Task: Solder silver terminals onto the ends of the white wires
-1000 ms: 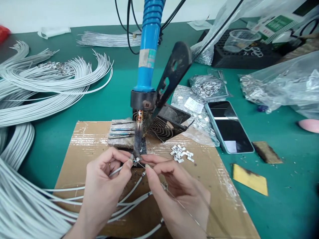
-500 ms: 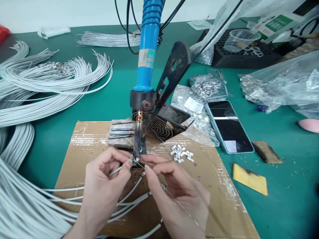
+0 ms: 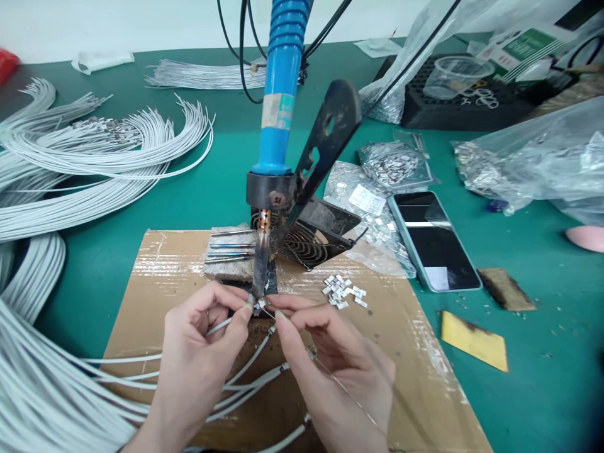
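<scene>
A blue-handled soldering iron (image 3: 281, 107) stands clamped in a black stand (image 3: 325, 145), its tip pointing down at a taped cardboard sheet (image 3: 419, 377). My left hand (image 3: 198, 346) pinches the end of a white wire (image 3: 219, 325) and holds it with a small metal terminal right under the iron's tip (image 3: 259, 286). My right hand (image 3: 330, 365) pinches a thin solder wire (image 3: 349, 396) and brings its end to the same spot. Fingertips of both hands nearly touch there.
A small pile of metal terminals (image 3: 343, 292) lies on the cardboard, right of the tip. Bundles of white wires (image 3: 85, 163) fill the left side. A phone (image 3: 431, 239), yellow sponge (image 3: 474, 346), bags of parts (image 3: 533, 163) and a small fan (image 3: 311, 236) lie to the right.
</scene>
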{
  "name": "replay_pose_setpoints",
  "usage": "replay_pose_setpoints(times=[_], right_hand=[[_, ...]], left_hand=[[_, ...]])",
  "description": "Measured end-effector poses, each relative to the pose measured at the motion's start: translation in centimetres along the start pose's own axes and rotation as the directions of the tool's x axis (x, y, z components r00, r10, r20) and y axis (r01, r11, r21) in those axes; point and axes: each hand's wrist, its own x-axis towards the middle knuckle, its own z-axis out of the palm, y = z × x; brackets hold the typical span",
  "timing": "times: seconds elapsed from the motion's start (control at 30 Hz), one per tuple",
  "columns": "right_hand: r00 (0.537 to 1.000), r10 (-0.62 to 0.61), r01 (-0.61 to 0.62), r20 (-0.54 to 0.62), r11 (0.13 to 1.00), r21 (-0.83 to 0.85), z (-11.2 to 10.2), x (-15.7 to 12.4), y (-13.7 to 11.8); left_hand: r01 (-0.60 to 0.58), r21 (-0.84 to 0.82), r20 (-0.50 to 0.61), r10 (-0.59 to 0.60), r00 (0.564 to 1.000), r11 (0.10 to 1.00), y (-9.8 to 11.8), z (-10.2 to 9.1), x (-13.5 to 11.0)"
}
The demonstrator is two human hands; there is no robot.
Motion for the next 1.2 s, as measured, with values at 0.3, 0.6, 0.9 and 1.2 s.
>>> replay_pose_setpoints(times=[0.3,0.6,0.9,1.2], right_hand=[[1.0,-0.008,0.008,-0.011,1.0,0.017,0.08,0.09,-0.36],[0.999,-0.032,0.033,-0.021,0.999,0.04,0.23,0.06,-0.31],[0.997,-0.074,0.073,0.02,0.997,0.028,0.04,0.17,0.06],[0.998,-0.059,0.059,0.002,0.998,0.02,0.2,0.03,0.2]], left_hand=[[-0.033,0.02,0.003,0.033,0.999,0.999,0.1,0.07,-0.03],[-0.048,0.021,0.013,0.048,0.999,0.999,0.3,-0.23,-0.13],[-0.066,0.001,-0.015,0.066,0.998,0.998,0.12,0.09,0.03],[-0.069,0.006,0.022,0.069,0.997,0.998,-0.09,-0.23,0.12]])
